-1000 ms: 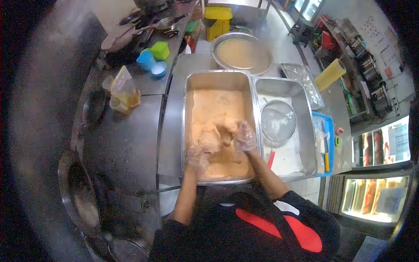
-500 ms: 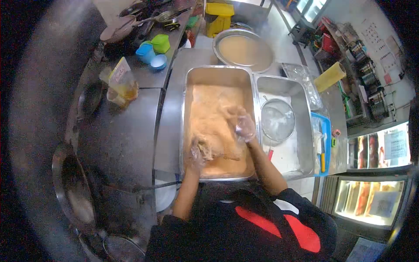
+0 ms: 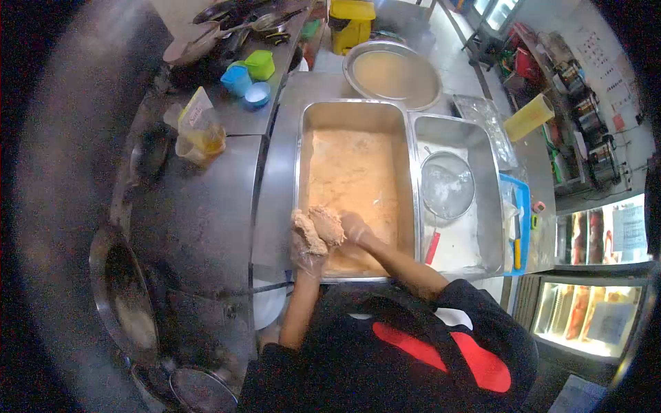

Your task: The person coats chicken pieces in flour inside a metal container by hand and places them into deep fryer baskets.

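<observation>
Breaded meat (image 3: 321, 230), which looks like chicken pieces with a rough, flaky coating, is held up over the near left corner of a deep steel tray. My left hand (image 3: 308, 256), in a clear plastic glove, is closed around it from below. Close against the meat's right side is my right hand (image 3: 353, 227), also gloved; its fingers are blurred and partly hidden, so I cannot tell whether it grips. Beneath both hands, the steel tray (image 3: 300, 165) holds a layer of orange-tan breading powder (image 3: 354, 158).
Right of it, a second steel tray (image 3: 493, 199) holds white powder and a round sieve (image 3: 447, 184). A blue tray (image 3: 525, 227) with a yellow-handled tool lies beyond. A round pan (image 3: 350, 72) of tan liquid stands behind. Cups and a wok (image 3: 103, 303) are at left.
My left hand has lifted the breaded meat out of the powder to the tray's near left edge. My right hand has moved left and nearer, up beside the meat. The view has shifted slightly.
</observation>
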`<move>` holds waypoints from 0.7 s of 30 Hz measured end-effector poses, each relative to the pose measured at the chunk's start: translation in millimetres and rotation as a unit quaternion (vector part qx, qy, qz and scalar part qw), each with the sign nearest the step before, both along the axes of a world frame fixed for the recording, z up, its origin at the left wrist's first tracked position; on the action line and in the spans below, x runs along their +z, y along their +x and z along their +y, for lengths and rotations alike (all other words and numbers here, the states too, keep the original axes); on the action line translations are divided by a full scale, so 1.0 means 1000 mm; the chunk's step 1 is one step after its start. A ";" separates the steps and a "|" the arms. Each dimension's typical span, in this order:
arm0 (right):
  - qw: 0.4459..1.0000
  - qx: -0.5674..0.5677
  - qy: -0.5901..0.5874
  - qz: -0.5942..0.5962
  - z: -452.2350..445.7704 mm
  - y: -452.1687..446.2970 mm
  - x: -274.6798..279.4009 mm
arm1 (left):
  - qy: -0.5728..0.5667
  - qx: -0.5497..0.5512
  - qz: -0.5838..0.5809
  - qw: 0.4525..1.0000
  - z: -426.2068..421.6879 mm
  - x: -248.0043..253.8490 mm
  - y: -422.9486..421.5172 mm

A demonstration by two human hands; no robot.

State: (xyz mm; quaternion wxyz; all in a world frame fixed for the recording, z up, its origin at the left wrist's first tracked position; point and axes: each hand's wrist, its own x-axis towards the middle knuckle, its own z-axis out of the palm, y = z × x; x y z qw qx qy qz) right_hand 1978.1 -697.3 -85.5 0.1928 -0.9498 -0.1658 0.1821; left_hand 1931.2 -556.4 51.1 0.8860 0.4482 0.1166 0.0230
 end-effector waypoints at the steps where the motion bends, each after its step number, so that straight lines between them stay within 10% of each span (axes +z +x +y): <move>1: 0.999 -0.015 0.035 -0.029 0.001 -0.009 -0.014 | 0.218 0.001 -0.063 0.974 -0.002 0.003 -0.001; 3: 0.992 -0.049 0.086 -0.075 0.000 -0.018 0.002 | 0.407 0.039 -0.125 0.904 -0.005 0.007 -0.003; 5: 0.976 -0.109 0.177 -0.063 -0.010 -0.008 0.014 | -0.027 -0.004 0.034 0.999 0.007 0.011 0.000; 6: 0.984 0.062 0.157 -0.056 -0.038 0.007 -0.027 | -0.144 -0.031 0.066 0.987 0.010 0.015 0.000; 8: 0.965 -0.179 0.179 0.066 -0.057 0.006 0.092 | -0.268 -0.069 0.098 0.956 0.011 0.028 0.002; 11: 0.660 -0.305 0.666 0.167 -0.102 0.005 0.081 | -0.303 -0.082 0.116 0.943 0.013 0.022 0.003; 13: 0.726 -0.280 0.613 0.137 -0.114 0.010 0.065 | -0.289 -0.059 0.142 0.945 0.008 0.011 0.003; 15: 0.932 -0.201 0.299 -0.048 -0.114 0.029 0.004 | -0.267 -0.049 0.154 0.950 0.002 0.006 0.005; 17: 0.951 -0.183 0.053 -0.245 -0.084 0.042 -0.012 | -0.311 -0.082 0.142 0.936 0.007 0.000 0.002; 18: 0.961 -0.242 0.102 -0.084 -0.067 0.051 0.034 | -0.348 -0.106 0.133 0.922 0.012 -0.002 -0.002; 21: 0.959 -0.269 -0.006 -0.093 -0.055 0.066 -0.018 | -0.269 -0.063 0.141 0.951 0.008 0.001 -0.002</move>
